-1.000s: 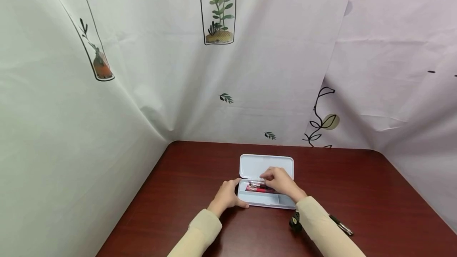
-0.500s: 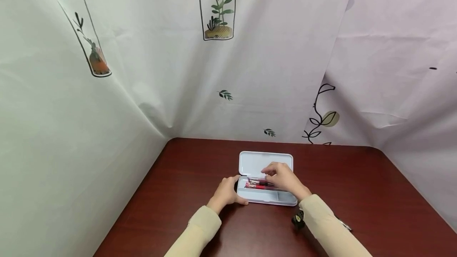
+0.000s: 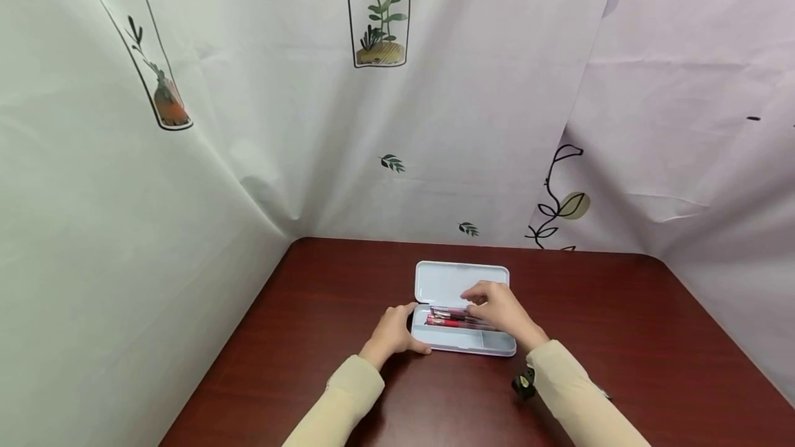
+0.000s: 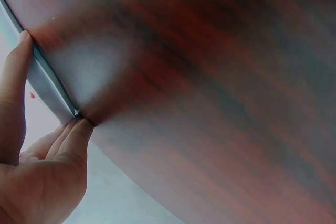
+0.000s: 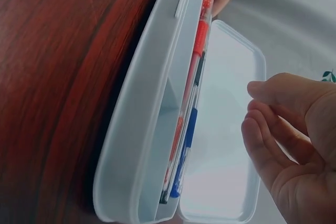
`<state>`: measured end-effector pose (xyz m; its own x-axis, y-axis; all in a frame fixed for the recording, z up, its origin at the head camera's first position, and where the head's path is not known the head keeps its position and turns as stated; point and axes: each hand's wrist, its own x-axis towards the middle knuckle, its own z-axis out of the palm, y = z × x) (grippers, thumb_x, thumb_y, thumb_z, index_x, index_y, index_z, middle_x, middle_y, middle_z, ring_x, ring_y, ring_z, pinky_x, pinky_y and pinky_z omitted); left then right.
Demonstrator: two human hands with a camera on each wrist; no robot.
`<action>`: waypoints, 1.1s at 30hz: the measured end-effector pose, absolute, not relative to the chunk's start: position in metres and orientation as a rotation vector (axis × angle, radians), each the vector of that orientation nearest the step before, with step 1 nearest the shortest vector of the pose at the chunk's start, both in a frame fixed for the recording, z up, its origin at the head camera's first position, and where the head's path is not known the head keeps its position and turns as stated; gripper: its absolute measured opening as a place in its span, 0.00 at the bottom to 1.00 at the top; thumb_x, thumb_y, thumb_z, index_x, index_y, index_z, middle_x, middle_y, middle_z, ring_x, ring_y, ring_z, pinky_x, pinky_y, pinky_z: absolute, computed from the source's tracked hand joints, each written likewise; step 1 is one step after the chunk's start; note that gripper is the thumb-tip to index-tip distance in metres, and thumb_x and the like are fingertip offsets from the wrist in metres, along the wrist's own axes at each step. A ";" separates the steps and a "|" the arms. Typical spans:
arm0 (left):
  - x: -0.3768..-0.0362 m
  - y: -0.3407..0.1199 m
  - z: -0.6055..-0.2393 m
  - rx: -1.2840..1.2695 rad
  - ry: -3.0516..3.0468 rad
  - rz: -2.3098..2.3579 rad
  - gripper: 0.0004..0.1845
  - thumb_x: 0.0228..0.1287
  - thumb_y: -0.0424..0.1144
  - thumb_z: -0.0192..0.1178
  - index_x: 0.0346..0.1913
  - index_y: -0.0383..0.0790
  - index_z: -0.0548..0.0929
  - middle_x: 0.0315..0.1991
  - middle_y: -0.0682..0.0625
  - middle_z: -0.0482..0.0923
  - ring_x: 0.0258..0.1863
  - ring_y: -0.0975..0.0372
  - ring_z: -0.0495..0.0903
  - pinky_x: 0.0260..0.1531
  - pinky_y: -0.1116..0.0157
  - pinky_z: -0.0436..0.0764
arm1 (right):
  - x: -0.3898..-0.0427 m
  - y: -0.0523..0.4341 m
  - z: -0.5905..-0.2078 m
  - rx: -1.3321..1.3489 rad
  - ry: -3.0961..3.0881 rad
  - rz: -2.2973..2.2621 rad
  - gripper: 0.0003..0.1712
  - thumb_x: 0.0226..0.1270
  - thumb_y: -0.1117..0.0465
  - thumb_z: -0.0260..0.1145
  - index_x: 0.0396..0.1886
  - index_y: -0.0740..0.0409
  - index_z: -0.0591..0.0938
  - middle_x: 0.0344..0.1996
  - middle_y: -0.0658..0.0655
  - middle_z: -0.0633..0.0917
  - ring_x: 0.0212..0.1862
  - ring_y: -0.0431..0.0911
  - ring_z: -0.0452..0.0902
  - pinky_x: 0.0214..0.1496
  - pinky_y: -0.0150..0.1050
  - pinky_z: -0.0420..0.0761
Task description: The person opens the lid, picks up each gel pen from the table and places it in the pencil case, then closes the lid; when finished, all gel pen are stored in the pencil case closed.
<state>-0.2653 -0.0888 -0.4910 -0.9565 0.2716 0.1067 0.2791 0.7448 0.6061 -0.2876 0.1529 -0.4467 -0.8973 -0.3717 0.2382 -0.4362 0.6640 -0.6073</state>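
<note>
A light-blue pencil case (image 3: 448, 341) lies on the table with its lid (image 3: 437, 283) swung back. In its long rear compartment are several pens, including a red pen (image 5: 200, 38) and a blue pen (image 5: 187, 140). My left hand (image 3: 391, 333) grips the case's left end, thumb on the front side and fingers at the back corner, as the left wrist view shows. Just above the pens, before the lid, hovers my right hand (image 3: 499, 309). Its fingers are loosely bent and hold nothing in the right wrist view. The front compartments show no pens.
A small black object with a yellow-green mark (image 3: 524, 383) sits beside my right sleeve. The tip of a pen (image 3: 604, 393) pokes out from behind that sleeve. White patterned cloth (image 3: 348, 185) rises beyond the dark red table (image 3: 335, 281).
My right hand has drawn up off the pens and slightly to the right, uncovering more of them. The left hand stays on the case. The head view has tilted a little.
</note>
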 end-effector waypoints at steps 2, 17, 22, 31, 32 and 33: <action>-0.265 -0.089 -0.490 -0.462 -2.923 -1.014 0.46 0.28 0.46 0.85 0.58 0.34 0.79 0.48 0.41 0.83 0.44 0.53 0.79 0.50 0.56 0.79 | -0.287 0.155 -0.448 0.659 -2.776 1.061 0.11 0.56 0.69 0.71 0.40 0.61 0.89 0.36 0.56 0.87 0.36 0.41 0.78 0.43 0.41 0.82; -0.264 -0.087 -0.488 -0.445 -2.950 -1.004 0.48 0.29 0.46 0.85 0.59 0.32 0.78 0.50 0.39 0.81 0.47 0.51 0.79 0.52 0.54 0.79 | -0.285 0.180 -0.452 0.520 -2.786 1.064 0.10 0.55 0.68 0.72 0.39 0.61 0.89 0.36 0.56 0.88 0.38 0.45 0.80 0.43 0.44 0.83; -0.264 -0.087 -0.488 -0.456 -2.945 -0.998 0.48 0.29 0.46 0.85 0.59 0.32 0.78 0.50 0.39 0.82 0.47 0.51 0.79 0.52 0.53 0.79 | -0.283 0.190 -0.453 0.485 -2.781 1.068 0.10 0.55 0.68 0.73 0.39 0.61 0.89 0.36 0.56 0.88 0.38 0.46 0.81 0.42 0.44 0.83; -0.264 -0.087 -0.486 -0.441 -2.951 -0.993 0.49 0.30 0.46 0.85 0.60 0.30 0.77 0.52 0.37 0.81 0.50 0.49 0.79 0.54 0.53 0.78 | -0.279 0.207 -0.459 0.400 -2.765 1.088 0.12 0.54 0.68 0.73 0.40 0.62 0.88 0.36 0.57 0.87 0.37 0.45 0.81 0.39 0.39 0.82; -0.264 -0.087 -0.486 -0.436 -2.952 -0.993 0.49 0.30 0.46 0.85 0.61 0.30 0.77 0.53 0.37 0.80 0.50 0.49 0.79 0.54 0.53 0.78 | -0.278 0.208 -0.460 0.380 -2.769 1.087 0.11 0.54 0.68 0.73 0.40 0.62 0.88 0.35 0.57 0.87 0.36 0.44 0.80 0.38 0.38 0.82; -0.264 -0.087 -0.486 -0.435 -2.951 -0.995 0.49 0.30 0.45 0.85 0.61 0.30 0.76 0.53 0.37 0.80 0.50 0.49 0.79 0.54 0.53 0.78 | -0.277 0.210 -0.461 0.372 -2.774 1.081 0.11 0.54 0.68 0.73 0.40 0.62 0.88 0.35 0.56 0.87 0.36 0.43 0.80 0.37 0.37 0.82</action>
<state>-0.2645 -0.0869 -0.4860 -0.9617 0.2605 0.0848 0.2587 0.7615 0.5943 -0.2772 0.2099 -0.4609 -0.9594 -0.1773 0.2193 -0.2789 0.7112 -0.6453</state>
